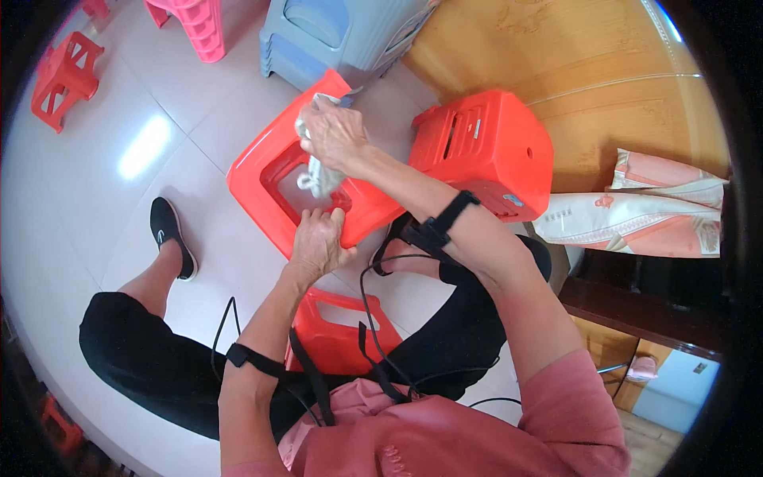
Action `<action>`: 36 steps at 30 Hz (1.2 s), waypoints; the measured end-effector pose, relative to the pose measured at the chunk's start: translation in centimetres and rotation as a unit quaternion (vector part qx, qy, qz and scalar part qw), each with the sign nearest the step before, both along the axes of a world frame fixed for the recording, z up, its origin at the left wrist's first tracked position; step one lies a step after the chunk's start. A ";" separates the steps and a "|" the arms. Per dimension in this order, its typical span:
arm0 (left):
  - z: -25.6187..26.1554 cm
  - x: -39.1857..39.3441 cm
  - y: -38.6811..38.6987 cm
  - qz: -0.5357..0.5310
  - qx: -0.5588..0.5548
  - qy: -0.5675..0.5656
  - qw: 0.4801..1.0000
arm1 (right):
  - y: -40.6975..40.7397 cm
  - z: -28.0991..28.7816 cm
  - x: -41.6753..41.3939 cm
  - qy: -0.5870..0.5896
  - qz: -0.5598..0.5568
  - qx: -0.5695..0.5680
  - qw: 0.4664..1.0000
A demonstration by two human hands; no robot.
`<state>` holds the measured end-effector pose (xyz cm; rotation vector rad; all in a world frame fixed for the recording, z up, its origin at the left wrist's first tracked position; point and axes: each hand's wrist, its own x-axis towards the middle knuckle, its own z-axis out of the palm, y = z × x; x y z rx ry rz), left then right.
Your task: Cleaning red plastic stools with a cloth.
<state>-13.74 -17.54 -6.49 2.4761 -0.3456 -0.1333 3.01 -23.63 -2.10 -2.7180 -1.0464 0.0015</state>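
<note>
A red plastic stool (262, 158) is tilted in front of me, one side with its large cut-out turned up. My left hand (320, 241) grips the stool's near edge, its fingers curled over the rim of the cut-out. Held in my right hand (335, 132) is a pale cloth (322, 179), pressed against the stool's far side. One end of the cloth hangs down over the opening. The palm and part of the cloth are hidden beneath my right hand.
Right of the held stool stands another red plastic stool (489, 149). Under me is a red stool (351, 340). Stacked grey-blue plastic stools (334, 36) are at the back. Beside a wooden panel (596, 47) lies a patterned cushion (638, 220). Black cables (363, 274) hang near my forearms.
</note>
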 end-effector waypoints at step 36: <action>-0.8 -0.2 -0.3 0.013 -0.015 -0.047 0.999 | 2.8 1.8 6.6 -0.032 -0.004 0.010 0.999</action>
